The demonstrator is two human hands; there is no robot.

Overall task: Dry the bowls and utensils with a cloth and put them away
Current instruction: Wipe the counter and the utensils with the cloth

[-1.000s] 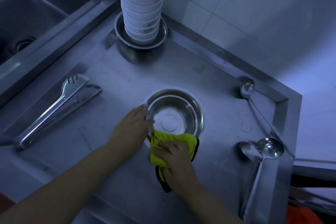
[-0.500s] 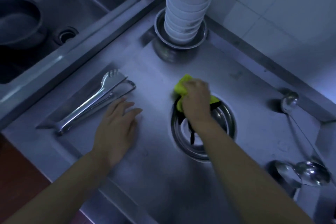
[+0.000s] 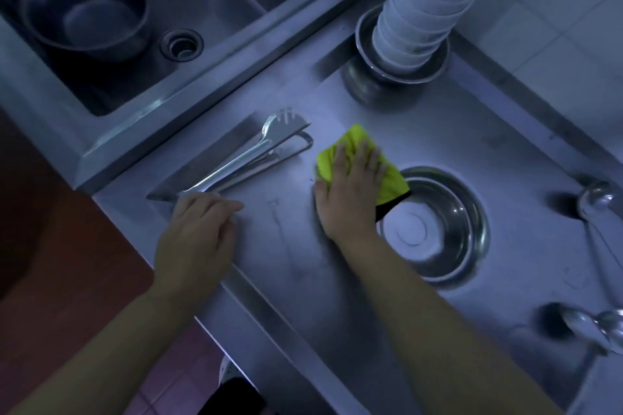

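My right hand (image 3: 349, 192) lies flat on the yellow cloth (image 3: 391, 180), fingers spread and pressing it onto the steel counter (image 3: 286, 246) — not gripping, just palm down. Just past my right knuckles, on the thumb-away side, sits the steel bowl (image 3: 441, 222), upright, with one corner of the cloth hanging over its near rim. My left hand (image 3: 199, 232) rests loosely curled on the counter, holding nothing; its fingertips touch or nearly touch the handle end of the tongs (image 3: 249, 162), I cannot tell which.

I judge I am between items: the bowl looks wiped, the tongs come next. That calls for closing my left fingers around the tongs' handle, lifting them, and bunching the cloth in my right hand to rub along the arms. The ladles (image 3: 600, 205) beyond the bowl and the stacked white bowls (image 3: 424, 20) ahead wait — untouched.
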